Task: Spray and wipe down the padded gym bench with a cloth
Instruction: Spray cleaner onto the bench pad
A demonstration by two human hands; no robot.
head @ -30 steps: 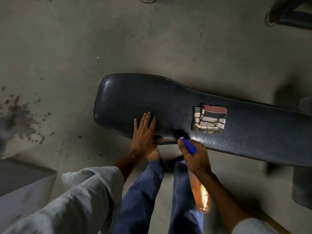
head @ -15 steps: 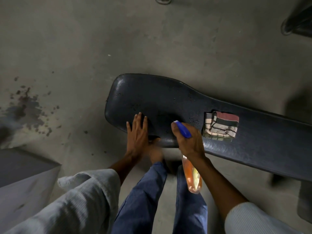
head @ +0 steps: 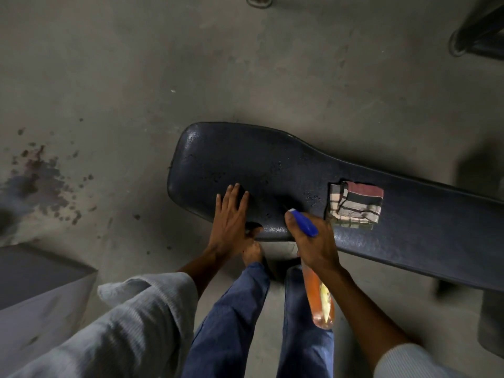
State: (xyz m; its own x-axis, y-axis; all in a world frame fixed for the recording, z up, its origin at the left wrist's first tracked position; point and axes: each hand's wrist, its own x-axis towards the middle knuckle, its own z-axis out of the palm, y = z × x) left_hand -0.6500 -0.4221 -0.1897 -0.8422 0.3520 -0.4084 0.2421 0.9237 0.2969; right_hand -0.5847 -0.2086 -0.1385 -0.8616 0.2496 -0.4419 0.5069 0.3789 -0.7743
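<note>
Bench pad point(head: 272, 165): black. Cloth point(head: 354, 205): cream plaid with dark lines, plus maroon and black bands. Spray bottle point(head: 319, 298): orange liquid, yellow label; nozzle blue. Trousers point(head: 231, 317): blue. Sleeves point(head: 131, 320): pale grey. Floor point(head: 136, 64): grey, dark stains left

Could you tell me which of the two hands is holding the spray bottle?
The right hand: its grip wraps the orange spray bottle, while the left hand lies flat and empty on the bench.

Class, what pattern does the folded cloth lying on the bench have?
The cloth is checked plaid with red, black and cream bands, seen in the head view.
</note>
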